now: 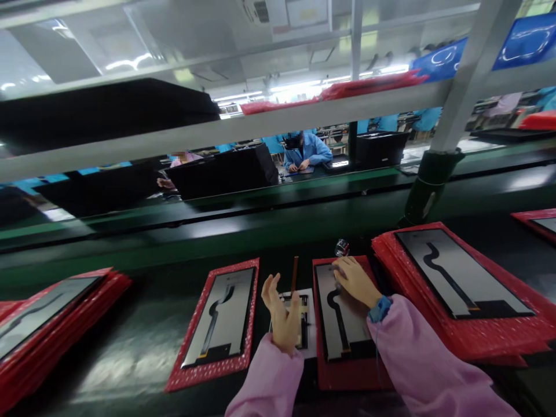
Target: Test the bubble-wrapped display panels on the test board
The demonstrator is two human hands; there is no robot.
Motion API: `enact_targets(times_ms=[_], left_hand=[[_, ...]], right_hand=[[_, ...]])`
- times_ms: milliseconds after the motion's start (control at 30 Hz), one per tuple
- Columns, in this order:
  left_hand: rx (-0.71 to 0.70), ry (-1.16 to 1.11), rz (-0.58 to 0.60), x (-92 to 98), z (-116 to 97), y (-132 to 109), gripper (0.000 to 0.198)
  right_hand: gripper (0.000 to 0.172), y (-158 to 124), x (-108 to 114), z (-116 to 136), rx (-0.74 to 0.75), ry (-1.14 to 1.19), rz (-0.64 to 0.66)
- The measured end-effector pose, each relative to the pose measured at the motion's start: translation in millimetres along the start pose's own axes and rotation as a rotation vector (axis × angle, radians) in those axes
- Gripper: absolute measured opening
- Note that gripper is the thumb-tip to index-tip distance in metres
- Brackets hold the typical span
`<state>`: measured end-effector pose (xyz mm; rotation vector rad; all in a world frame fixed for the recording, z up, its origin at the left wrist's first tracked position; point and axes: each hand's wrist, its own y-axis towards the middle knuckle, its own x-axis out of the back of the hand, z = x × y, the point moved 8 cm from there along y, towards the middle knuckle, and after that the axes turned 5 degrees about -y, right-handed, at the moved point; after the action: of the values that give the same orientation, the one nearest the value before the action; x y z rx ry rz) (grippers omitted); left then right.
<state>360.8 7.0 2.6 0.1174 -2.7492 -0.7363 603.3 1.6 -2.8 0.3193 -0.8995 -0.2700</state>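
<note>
My left hand (281, 315) hovers with its fingers spread apart, holding nothing, just above a small white fixture (304, 324) with a dark frame on it. My right hand (355, 280) lies curled on the top end of a grey display panel (341, 324) that rests on a red bubble sheet (343, 373). Its fingers seem closed near the panel's upper edge, and what they grip is hidden. A small shiny metal cylinder (341, 248) stands just beyond that hand. A thin brown strip (295, 273) sticks up behind the fixture.
Another panel on a red sheet (219, 321) lies to the left, a stack of red sheets with a panel (460, 284) to the right, more stacks at far left (47, 324) and far right (538, 223). A black post (423, 188) rises behind. Workers in blue sit across the green conveyor (260, 197).
</note>
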Motion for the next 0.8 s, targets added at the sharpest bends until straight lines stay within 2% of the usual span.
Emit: enact_targets(times_ms=[100, 200, 300, 367, 433, 533, 600, 667, 733, 800], left_hand=[[-0.124, 0.031, 0.072, 7.0, -33.9, 18.7, 0.044], [-0.326, 0.101, 0.088, 16.6, -83.6, 69.3, 0.044], [-0.592, 0.215, 0.025, 21.6, -149.2, 150.6, 0.043], [-0.695, 0.277, -0.048, 21.1, -192.4, 216.6, 0.043], [-0.712, 0.354, -0.093, 15.5, -230.6, 282.2, 0.047], [-0.649, 0.497, -0.012, -3.7, -271.2, 356.2, 0.062], [-0.559, 0.586, 0.165, -21.6, -279.4, 381.3, 0.058], [-0.494, 0.631, 0.297, -33.1, -279.1, 387.3, 0.054], [-0.473, 0.635, 0.309, -34.5, -277.9, 384.3, 0.048], [-0.466, 0.63, 0.251, -30.2, -277.0, 379.2, 0.041]], right_hand=[[0.02, -1.9, -2.2, 5.4, 0.037, -0.03, -0.001], [0.021, -3.1, -4.8, 2.6, 0.042, -0.046, -0.008], [0.022, -4.6, -7.2, -3.4, 0.045, -0.038, -0.01], [0.021, -6.2, -8.0, -6.2, 0.045, -0.027, -0.012], [0.021, -7.8, -7.9, -7.2, 0.044, -0.016, -0.014], [0.021, -9.6, -6.4, -5.5, 0.051, 0.002, -0.019], [0.021, -9.9, -5.4, -4.1, 0.059, 0.017, -0.021], [0.02, -9.6, -4.9, -4.0, 0.06, 0.039, -0.025], [0.02, -8.9, -4.8, -5.0, 0.053, 0.067, -0.031], [0.021, -8.4, -4.6, -6.2, 0.041, 0.103, -0.038]])
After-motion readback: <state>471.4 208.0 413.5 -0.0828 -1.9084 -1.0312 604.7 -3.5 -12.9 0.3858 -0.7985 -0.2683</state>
